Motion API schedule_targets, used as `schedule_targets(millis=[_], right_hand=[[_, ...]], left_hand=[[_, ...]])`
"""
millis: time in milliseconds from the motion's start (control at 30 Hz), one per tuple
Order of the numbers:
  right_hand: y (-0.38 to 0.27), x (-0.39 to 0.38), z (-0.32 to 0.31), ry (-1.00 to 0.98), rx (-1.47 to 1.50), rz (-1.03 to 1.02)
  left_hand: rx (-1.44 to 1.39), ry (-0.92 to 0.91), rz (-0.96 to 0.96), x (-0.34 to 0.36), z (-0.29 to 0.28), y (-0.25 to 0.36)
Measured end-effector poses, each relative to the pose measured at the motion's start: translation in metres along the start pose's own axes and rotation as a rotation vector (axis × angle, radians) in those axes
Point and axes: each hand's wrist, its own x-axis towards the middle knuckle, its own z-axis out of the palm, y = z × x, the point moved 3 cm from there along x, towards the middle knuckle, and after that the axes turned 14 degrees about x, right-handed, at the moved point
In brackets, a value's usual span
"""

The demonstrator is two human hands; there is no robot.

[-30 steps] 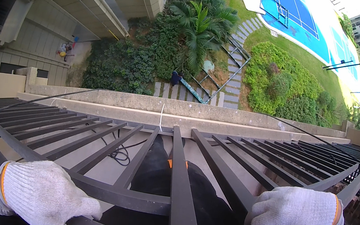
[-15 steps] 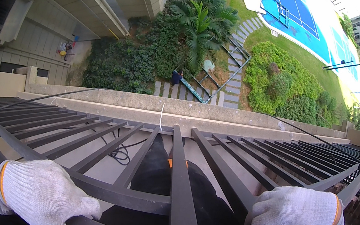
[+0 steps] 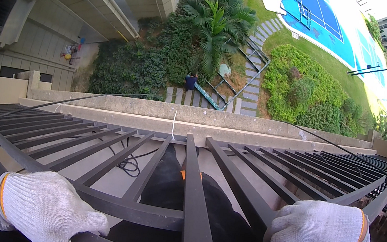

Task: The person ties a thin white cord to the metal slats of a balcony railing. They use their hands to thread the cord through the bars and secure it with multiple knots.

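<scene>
Both my hands wear white knitted gloves with orange cuff edging. A dark brown metal railing panel (image 3: 201, 218) with many parallel bars spreads out in front of me. Near its left end, my left hand (image 3: 50, 210) is closed round the frame at the near edge, thumb along the rail. On the other side, my right hand (image 3: 314, 236) is wrapped over the near frame, its thumb reaching down across the rail. My fingertips are hidden beneath the metal. Between the bars show my dark-clothed legs (image 3: 165, 187).
Past the panel runs a concrete ledge (image 3: 233, 122), with a drop to a garden below. Black cable (image 3: 130, 164) lies coiled under the bars, and a white cord (image 3: 174, 123) hangs over the ledge. Down below, a person (image 3: 190, 82) stands by a metal frame (image 3: 230, 95) on the paving.
The person down in the garden has shifted slightly by the metal frame. My hands and the railing panel hold the same position.
</scene>
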Motion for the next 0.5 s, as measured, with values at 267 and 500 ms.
schedule_targets(millis=[267,500], right_hand=[[0.0002,0.0002,-0.0001,-0.003,0.000,0.009],[-0.0003,-0.0001,-0.0002,-0.002,-0.003,0.010]], left_hand=[[0.009,0.014,0.011,0.0000,0.0007,-0.0001],[0.019,0.021,0.014,-0.0001,0.0006,0.0000]])
